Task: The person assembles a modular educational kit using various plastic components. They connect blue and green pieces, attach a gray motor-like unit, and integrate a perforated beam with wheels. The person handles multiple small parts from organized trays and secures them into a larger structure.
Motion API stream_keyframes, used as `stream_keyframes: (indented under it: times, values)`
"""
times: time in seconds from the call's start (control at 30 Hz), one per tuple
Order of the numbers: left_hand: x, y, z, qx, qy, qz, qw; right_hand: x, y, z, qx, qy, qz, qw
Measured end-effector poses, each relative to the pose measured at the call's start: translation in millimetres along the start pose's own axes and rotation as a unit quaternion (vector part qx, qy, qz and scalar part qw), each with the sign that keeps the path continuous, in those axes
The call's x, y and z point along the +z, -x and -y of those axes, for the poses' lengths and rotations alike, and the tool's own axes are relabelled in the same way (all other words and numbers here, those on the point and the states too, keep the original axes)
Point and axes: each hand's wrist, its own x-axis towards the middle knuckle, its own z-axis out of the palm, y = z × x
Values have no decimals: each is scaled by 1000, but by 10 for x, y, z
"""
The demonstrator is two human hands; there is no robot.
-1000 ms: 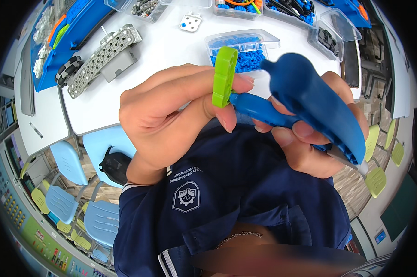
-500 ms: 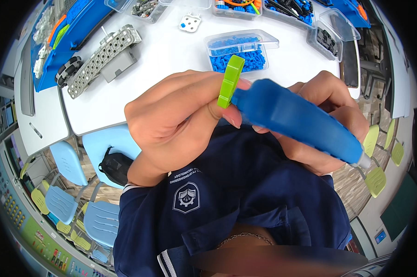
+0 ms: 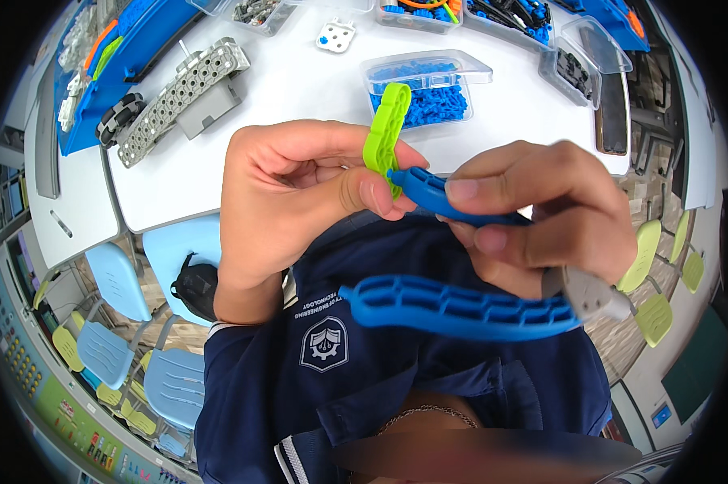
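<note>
My left hand [image 3: 271, 189] pinches a lime-green plastic beam with holes [image 3: 388, 121] between thumb and fingers, its long side upright. My right hand [image 3: 561, 206] grips a blue curved, ribbed plastic arm [image 3: 428, 192], and this arm's narrow tip meets the lower part of the green beam. Whether the tip is fastened there I cannot tell. A second blue curved arm [image 3: 460, 308] hangs below, in front of my dark shirt, its pointed end free. At its right end sits a grey connector piece [image 3: 591, 297], partly blurred under my right hand.
Beyond my hands, a clear lidded box [image 3: 478, 73] holds small blue pegs on the white table [image 3: 299, 89]. A grey perforated build with a black wheel [image 3: 178, 101] lies left. A white plate with holes [image 3: 335, 37], parts boxes and a dark phone [image 3: 611, 117] lie around.
The blue piece has turned and dropped, so two separate ribbed arms now show instead of one smooth side. The green beam has shifted slightly left and rotated, and my left hand has opened out around it.
</note>
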Motion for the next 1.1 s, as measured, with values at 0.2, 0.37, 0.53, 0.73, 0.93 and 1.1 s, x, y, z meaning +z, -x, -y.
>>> stream_keyframes:
  times: [0.2, 0.37, 0.53, 0.73, 0.93, 1.1]
  values:
    - [-72, -11, 32, 38, 18, 34, 999, 250, 69, 80, -3, 37, -104, 994]
    - [-98, 4, -13, 34, 15, 2, 999, 90, 49, 129, 42, 103, -48, 993]
    - [-114, -15, -13, 97, -61, -13, 993, 89, 104, 120, 137, 17, -138, 981]
    - [-20, -5, 4, 70, -68, -23, 995, 265, 170, 318, 325, -45, -262, 908]
    - [44, -13, 6, 59, -89, -33, 994, 270, 138, 286, 299, -25, -281, 912]
    - [60, -24, 2, 49, -66, -32, 996, 306, 177, 227, 270, -14, -293, 917]
